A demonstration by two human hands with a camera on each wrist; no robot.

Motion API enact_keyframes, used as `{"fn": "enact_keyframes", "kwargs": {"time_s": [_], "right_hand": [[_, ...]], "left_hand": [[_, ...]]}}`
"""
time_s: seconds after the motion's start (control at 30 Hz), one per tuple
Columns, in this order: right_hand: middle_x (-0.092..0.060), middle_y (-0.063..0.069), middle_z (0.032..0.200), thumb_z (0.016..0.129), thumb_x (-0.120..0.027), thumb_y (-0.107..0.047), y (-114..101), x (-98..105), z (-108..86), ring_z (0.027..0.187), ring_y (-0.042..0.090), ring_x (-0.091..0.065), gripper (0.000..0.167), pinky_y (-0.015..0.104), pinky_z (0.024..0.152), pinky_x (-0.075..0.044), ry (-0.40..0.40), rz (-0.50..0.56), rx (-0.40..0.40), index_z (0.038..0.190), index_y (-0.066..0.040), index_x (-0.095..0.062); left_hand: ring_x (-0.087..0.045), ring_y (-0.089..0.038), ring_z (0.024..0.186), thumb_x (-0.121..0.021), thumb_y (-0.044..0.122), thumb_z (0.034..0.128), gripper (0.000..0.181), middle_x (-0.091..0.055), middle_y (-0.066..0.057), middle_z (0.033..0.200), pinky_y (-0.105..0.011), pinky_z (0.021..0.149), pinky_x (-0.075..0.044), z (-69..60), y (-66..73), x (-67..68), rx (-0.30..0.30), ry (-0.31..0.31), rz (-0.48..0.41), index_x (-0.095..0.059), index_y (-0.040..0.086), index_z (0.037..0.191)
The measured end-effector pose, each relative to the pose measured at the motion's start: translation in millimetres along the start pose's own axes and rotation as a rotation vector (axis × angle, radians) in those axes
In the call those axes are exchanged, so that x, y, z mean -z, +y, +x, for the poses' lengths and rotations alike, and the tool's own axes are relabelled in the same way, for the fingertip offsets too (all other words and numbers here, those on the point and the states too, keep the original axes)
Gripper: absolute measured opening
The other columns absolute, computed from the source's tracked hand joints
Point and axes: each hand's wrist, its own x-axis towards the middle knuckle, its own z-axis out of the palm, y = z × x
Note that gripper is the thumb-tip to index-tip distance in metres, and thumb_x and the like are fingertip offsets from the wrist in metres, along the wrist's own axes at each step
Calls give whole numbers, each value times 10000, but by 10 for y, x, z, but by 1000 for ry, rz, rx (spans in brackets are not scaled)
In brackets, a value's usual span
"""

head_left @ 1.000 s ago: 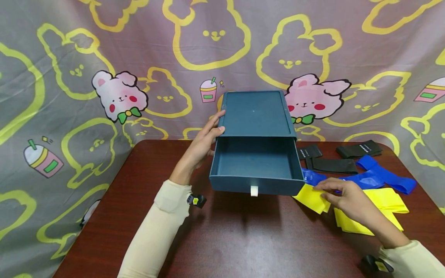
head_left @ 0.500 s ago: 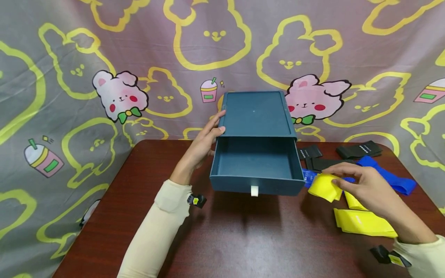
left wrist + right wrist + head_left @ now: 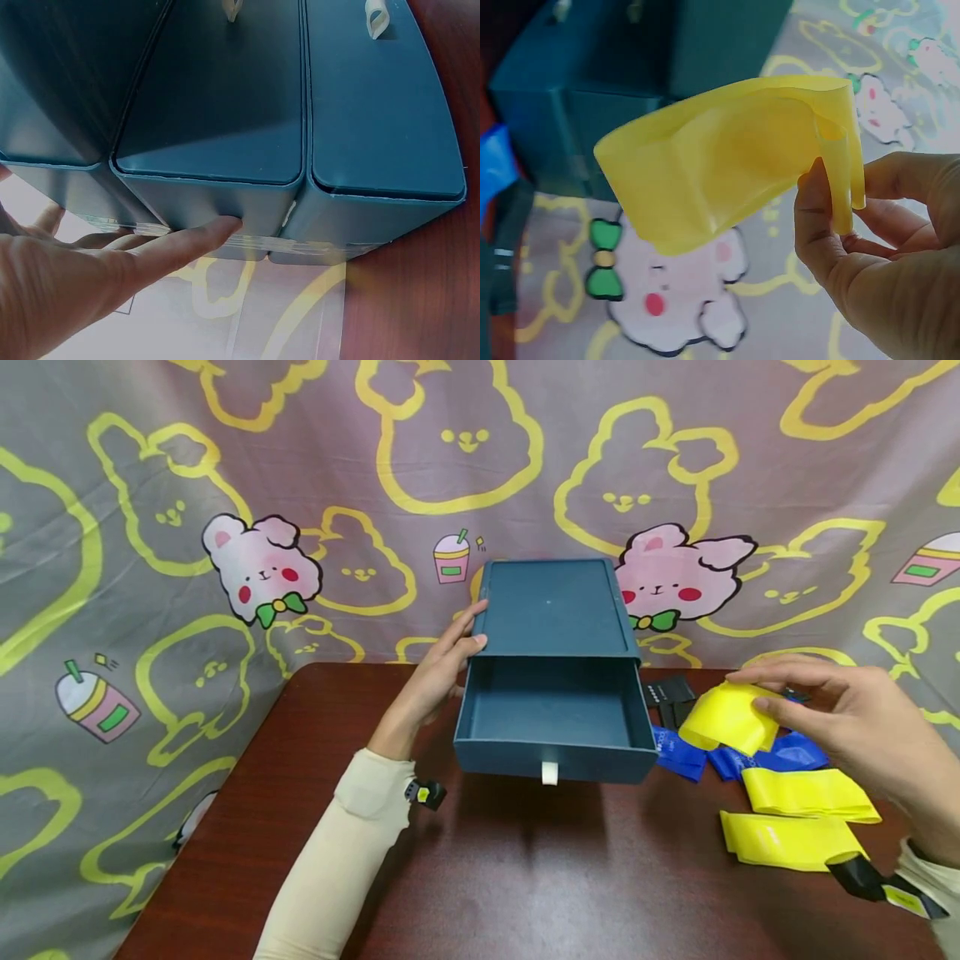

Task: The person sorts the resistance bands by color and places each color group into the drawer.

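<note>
A yellow resistance loop band point(image 3: 726, 717) hangs above the right of the table, pinched between thumb and fingers of my right hand point(image 3: 862, 710). In the right wrist view the band point(image 3: 697, 172) droops as a wide, flattened loop. My left hand point(image 3: 431, 681) rests against the left side of a blue drawer unit point(image 3: 555, 606), thumb and fingers fairly straight. The unit's top drawer point(image 3: 502, 758) is pulled out, and its visible floor is bare. In the left wrist view the left hand point(image 3: 82, 277) touches the unit's side; several drawer fronts with white pull tabs show there.
Two folded yellow bands point(image 3: 795, 842) lie on the table point(image 3: 525, 877) at the right. Behind them lie blue bands point(image 3: 678, 753) and black bands point(image 3: 671, 691), partly hidden by my right hand. A patterned cloth point(image 3: 375, 460) hangs behind the table.
My right hand has picked the yellow band off the table, raising it and moving it rightward and back. The left hand and the drawer unit stay put.
</note>
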Motion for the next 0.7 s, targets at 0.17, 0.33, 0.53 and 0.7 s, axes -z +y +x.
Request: {"fn": "enact_keyframes", "kwargs": {"time_s": [0.17,0.33,0.53,0.7], "right_hand": [[-620,-282,1140,999,-683,-66,-161,132,83,949,-36,-577,293,85,685,-518,48,-21,-5,1289,-46,-724],[-645,-175,1192,979,-677,13,-254,220,186,1113,63,-526,285,79,706,-530,76,58,69,1259,-10,-727],[-629,-53,1281,967,-651,86,-340,282,302,1089,125,-563,335,92,726,-553,61,122,176,1270,-35,-727],[-644,15,1304,975,-688,6,-488,274,345,1077,168,-593,337,146,718,-587,14,134,175,1304,-59,-723]], "left_hand": [[-427,-491,1444,-494,364,1073,590,-218,-7,1739,-729,979,-505,3,2,5,3,-3,-6,-307,456,1625],[-429,-487,1444,-494,364,1073,592,-223,-7,1737,-728,986,-502,1,-4,7,1,-5,-7,-305,452,1627],[-426,-492,1446,-499,363,1072,592,-215,-11,1741,-732,995,-494,7,-8,2,1,-2,-4,-309,453,1625],[-424,-487,1450,-502,359,1069,597,-210,-8,1742,-731,989,-499,2,-9,0,0,-4,-16,-308,452,1625]]}}
